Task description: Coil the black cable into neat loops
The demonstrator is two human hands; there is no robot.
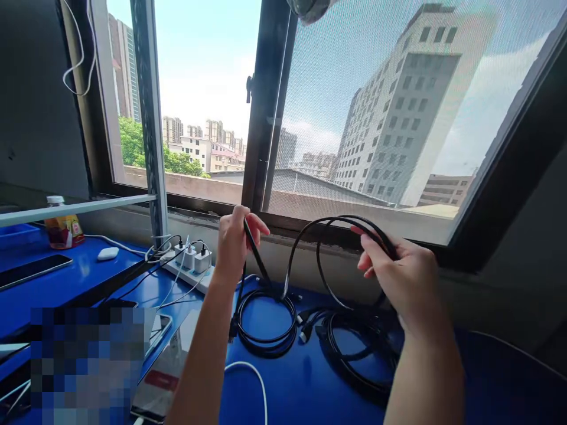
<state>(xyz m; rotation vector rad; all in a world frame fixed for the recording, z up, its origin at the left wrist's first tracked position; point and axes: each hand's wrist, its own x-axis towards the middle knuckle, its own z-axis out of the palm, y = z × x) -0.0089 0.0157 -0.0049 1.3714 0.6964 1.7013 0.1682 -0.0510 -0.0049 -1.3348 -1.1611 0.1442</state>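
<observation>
My left hand [234, 242] is closed around a black cable [257, 254], raised above the blue desk near the window sill. To the right, at about the same height, my right hand [398, 271] grips several loose loops of black cable [330, 219] between thumb and fingers. An arc of the cable hangs down between the hands toward a round black cable coil [266, 354] on the desk. Beneath my right hand lies a second, thicker black cable coil [349, 372], partly hidden by the forearm. Black cable plugs [305, 335] stick out between the two coils.
A white power strip [192, 274] with chargers stands left of my left forearm. A grey metal shelf post [153, 130] rises beside the window. Farther left are a drink bottle [65, 230], a white case [107, 254] and a phone [33, 271]. A white cable [259, 381] crosses the front.
</observation>
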